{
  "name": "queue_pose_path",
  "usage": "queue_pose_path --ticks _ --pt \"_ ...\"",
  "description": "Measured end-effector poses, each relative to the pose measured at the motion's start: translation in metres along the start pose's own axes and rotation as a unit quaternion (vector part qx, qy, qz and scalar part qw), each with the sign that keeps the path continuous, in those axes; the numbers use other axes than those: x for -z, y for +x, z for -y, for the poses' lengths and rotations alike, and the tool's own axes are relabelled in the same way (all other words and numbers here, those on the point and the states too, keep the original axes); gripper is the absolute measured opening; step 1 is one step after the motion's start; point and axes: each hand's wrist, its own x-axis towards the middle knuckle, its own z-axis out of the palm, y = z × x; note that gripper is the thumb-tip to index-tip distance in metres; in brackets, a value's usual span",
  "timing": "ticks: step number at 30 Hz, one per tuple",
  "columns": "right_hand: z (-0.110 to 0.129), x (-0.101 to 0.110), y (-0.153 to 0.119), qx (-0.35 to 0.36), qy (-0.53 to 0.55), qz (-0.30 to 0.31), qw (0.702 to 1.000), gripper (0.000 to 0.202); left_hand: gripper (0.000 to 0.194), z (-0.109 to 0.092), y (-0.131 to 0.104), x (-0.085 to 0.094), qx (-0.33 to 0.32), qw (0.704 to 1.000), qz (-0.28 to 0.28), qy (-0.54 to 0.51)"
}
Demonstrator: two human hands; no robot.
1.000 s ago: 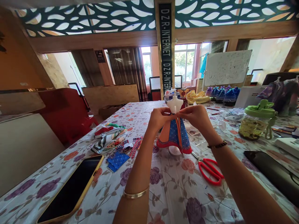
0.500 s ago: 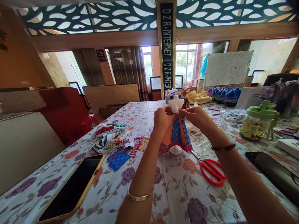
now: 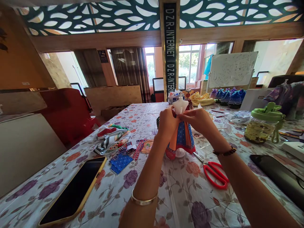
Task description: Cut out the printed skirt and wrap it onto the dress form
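A small white dress form [image 3: 180,105] stands upright on the table, its round base showing below the skirt. Around its waist hangs a skirt [image 3: 182,136] of blue dotted and orange panels with a red hem. My left hand [image 3: 167,122] pinches the skirt's top edge at the left of the form. From the right, my right hand [image 3: 197,118] grips the same top edge with thumb and fingers, close to my left fingertips. Red-handled scissors [image 3: 215,175] lie just right of the skirt, blades pointing toward it.
A yellow-cased phone [image 3: 73,191] and fabric scraps [image 3: 121,163] lie at the left on the flowered tablecloth [image 3: 174,196]. A green-lidded jar [image 3: 263,123] and a black device [image 3: 277,177] are at the right. Small blue and purple dresses [image 3: 229,96] stand further back.
The form and skirt have shifted slightly right. My left hand has moved a little right, and my hands are closer together. The skirt's left side has swung inward.
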Motion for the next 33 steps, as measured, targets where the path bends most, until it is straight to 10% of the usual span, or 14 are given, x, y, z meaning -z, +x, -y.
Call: queue_pose_path --ticks 16,33 --pt "-0.032 0.007 0.013 -0.015 0.126 0.101 0.987 0.032 0.042 0.001 0.001 0.002 -0.043 0.999 0.025 -0.003" --pt "-0.031 0.003 0.014 0.016 0.093 0.032 0.995 0.025 0.060 0.010 0.000 -0.002 -0.031 0.998 0.019 -0.047"
